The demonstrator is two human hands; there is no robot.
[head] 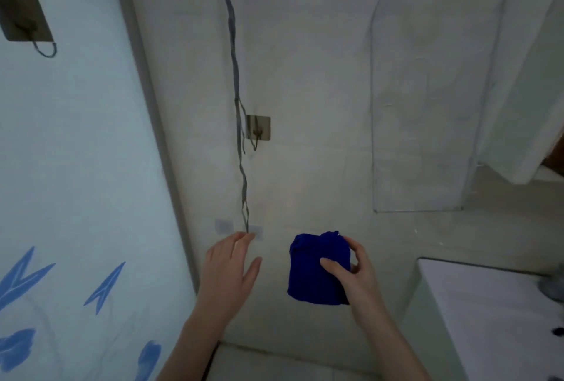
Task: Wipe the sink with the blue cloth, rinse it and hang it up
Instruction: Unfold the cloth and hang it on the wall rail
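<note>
- Gripping the cloth (314, 270) in the right hand (357, 277), thumb pressing across its front, fingers curling round behind.
- Holding that cloth, folded into a thick blue wad, in the air before the pale wall, well left of the sink (488, 304) at lower right.
- Extending the left hand (229, 270) beside it, fingers straight and spread, grasping nothing.
- Putting those fingertips at the foot of a grey cord (235, 75); touching or just short, impossible to tell.
- Hanging down the wall from the top of the view, passing just left of a metal hook (258, 128) above both hands.
- Flanking the cord's foot with two pale tape patches (224, 226).
- Bearing a second hook (24, 16) at far left, on a white panel (76, 167) with blue print.
</note>
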